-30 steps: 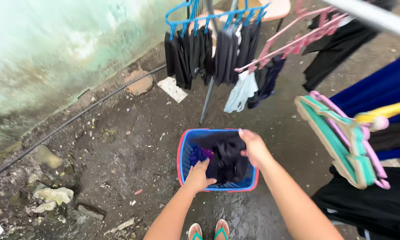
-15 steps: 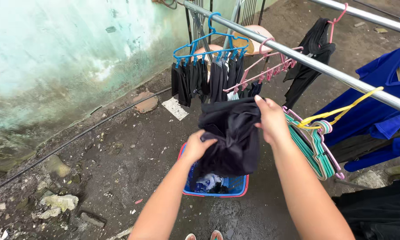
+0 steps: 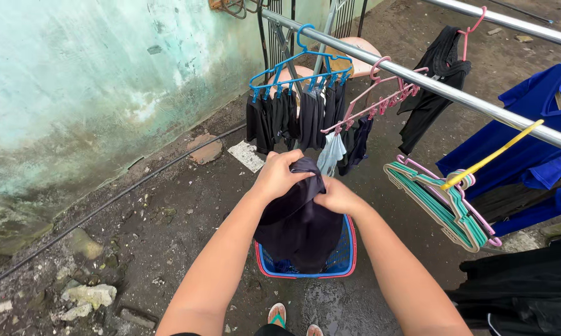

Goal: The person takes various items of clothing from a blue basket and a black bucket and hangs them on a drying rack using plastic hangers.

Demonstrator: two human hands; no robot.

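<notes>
Head view. A flat white rectangular slab lies on the ground near the foot of the green-stained wall; no marking on it can be made out.

A blue mesh laundry basket with a red rim stands on the wet concrete ground. Its contents are mostly hidden; only a small dark bundle shows at the bottom left.

The black garment is held bunched directly above the basket, its lower edge hanging down into the basket opening. The fabric is dark, plain and creased, gathered into folds at the top.

The left hand grips the top of the garment, fingers curled tight over the fabric. The right hand is closed on the same upper edge just beside the left, touching it.

A metal rail runs diagonally overhead. It carries a blue clip hanger with dark items, a pink clip hanger, a bundle of green and pink hangers on a yellow hook, and a blue shirt.
</notes>
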